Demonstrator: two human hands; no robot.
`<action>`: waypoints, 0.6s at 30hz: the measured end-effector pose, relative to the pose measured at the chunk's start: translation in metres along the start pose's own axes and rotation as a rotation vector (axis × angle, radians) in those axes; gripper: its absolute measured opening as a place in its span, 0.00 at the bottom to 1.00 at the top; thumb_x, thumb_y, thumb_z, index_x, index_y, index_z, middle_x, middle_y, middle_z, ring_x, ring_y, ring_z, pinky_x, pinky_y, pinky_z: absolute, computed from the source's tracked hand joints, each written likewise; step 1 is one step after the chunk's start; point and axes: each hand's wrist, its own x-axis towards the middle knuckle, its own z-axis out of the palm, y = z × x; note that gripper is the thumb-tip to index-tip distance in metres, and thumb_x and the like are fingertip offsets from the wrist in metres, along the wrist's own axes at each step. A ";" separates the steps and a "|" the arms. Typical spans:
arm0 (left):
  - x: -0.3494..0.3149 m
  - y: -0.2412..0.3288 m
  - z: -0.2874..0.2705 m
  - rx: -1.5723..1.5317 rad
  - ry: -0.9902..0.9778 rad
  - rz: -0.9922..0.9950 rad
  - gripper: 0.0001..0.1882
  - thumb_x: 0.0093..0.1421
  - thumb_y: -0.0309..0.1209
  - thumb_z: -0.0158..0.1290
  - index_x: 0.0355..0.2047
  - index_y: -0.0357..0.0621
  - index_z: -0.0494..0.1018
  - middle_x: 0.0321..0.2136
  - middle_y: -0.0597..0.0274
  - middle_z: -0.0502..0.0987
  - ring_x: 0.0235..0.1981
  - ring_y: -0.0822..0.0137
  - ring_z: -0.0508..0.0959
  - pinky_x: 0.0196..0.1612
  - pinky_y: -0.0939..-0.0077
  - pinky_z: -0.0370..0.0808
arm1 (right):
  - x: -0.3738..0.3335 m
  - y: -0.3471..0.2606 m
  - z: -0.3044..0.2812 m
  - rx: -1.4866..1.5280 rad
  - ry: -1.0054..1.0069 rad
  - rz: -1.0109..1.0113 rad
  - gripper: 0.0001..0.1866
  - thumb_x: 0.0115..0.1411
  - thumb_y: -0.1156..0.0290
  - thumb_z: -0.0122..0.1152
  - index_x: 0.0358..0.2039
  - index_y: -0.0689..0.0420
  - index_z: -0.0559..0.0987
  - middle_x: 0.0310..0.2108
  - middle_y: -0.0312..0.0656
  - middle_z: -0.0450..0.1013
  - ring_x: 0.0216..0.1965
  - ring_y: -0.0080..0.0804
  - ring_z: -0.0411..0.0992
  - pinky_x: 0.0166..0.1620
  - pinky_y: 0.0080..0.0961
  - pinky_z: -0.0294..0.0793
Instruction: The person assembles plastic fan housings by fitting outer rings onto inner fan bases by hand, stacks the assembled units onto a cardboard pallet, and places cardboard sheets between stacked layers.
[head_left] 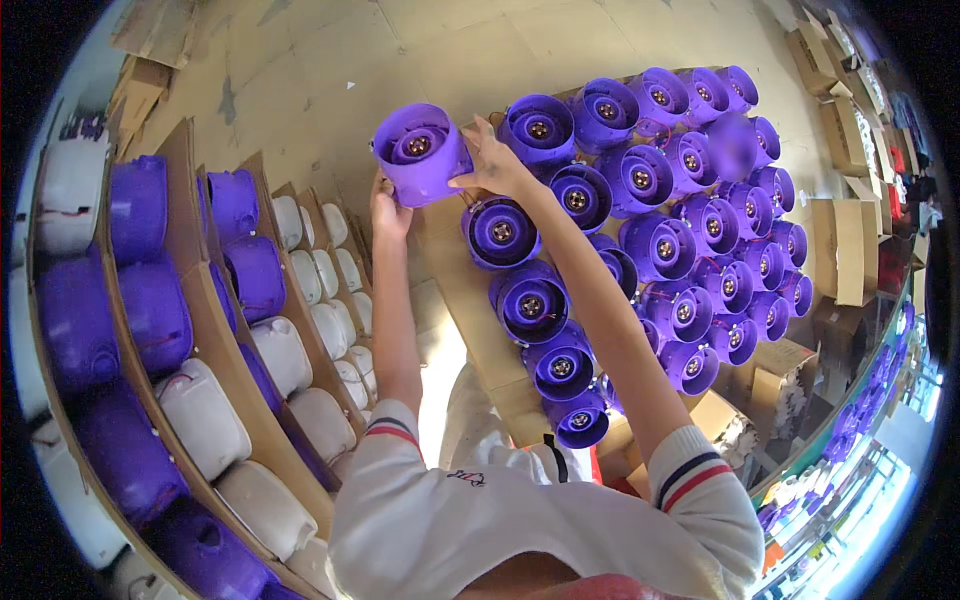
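A purple round plastic housing [430, 183] is held up off the left edge of the table, its open top showing an inner ring and a metal centre. My left hand [388, 210] grips it from below at its near left side. My right hand [492, 163] is against its right side, fingers and thumb spread around the wall. Just right of my right hand stand more housings of the same kind, the nearest being a purple housing [500, 262] at the table's left side. My right forearm passes over several of them and hides parts.
Rows of housings cover the cardboard-topped table [455, 290]. To my left, cardboard dividers [178, 215] separate stacked purple shells [160, 310] and white shells [203, 418]. Cardboard boxes [838, 250] stand at the right. Beyond the table lies a tan floor [300, 70].
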 end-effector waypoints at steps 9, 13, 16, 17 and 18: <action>0.060 -0.061 -0.053 -0.027 0.055 -0.031 0.17 0.63 0.35 0.32 0.46 0.43 0.66 0.45 0.58 0.70 0.45 0.64 0.71 0.49 0.67 0.69 | 0.029 0.027 -0.043 -0.396 0.321 -0.101 0.16 0.52 0.68 0.55 0.40 0.62 0.72 0.40 0.54 0.70 0.43 0.47 0.69 0.45 0.34 0.68; 0.073 -0.106 -0.028 0.050 0.059 -0.008 0.13 0.62 0.30 0.37 0.46 0.47 0.64 0.43 0.59 0.70 0.44 0.65 0.71 0.48 0.68 0.69 | 0.077 0.076 -0.101 -0.612 0.109 0.030 0.18 0.54 0.62 0.50 0.42 0.58 0.72 0.41 0.54 0.69 0.44 0.48 0.68 0.46 0.37 0.67; 0.079 -0.105 -0.060 0.130 0.149 0.089 0.13 0.58 0.24 0.38 0.44 0.44 0.66 0.40 0.57 0.72 0.40 0.65 0.72 0.45 0.70 0.70 | 0.106 0.059 -0.074 -0.681 -0.143 0.254 0.25 0.53 0.51 0.49 0.45 0.56 0.71 0.45 0.53 0.67 0.48 0.48 0.64 0.50 0.41 0.63; 0.077 -0.103 -0.074 0.185 0.235 0.154 0.14 0.56 0.20 0.37 0.41 0.41 0.68 0.39 0.55 0.72 0.39 0.64 0.73 0.43 0.70 0.70 | 0.112 0.053 -0.062 -0.769 -0.234 0.404 0.30 0.51 0.45 0.50 0.45 0.57 0.71 0.46 0.52 0.67 0.51 0.47 0.63 0.51 0.40 0.62; 0.074 -0.105 -0.062 0.179 0.222 0.131 0.14 0.56 0.20 0.37 0.41 0.41 0.68 0.39 0.55 0.72 0.39 0.64 0.73 0.43 0.70 0.70 | 0.108 0.063 -0.070 -0.779 -0.231 0.430 0.30 0.51 0.45 0.50 0.45 0.57 0.71 0.46 0.52 0.67 0.51 0.47 0.63 0.51 0.40 0.62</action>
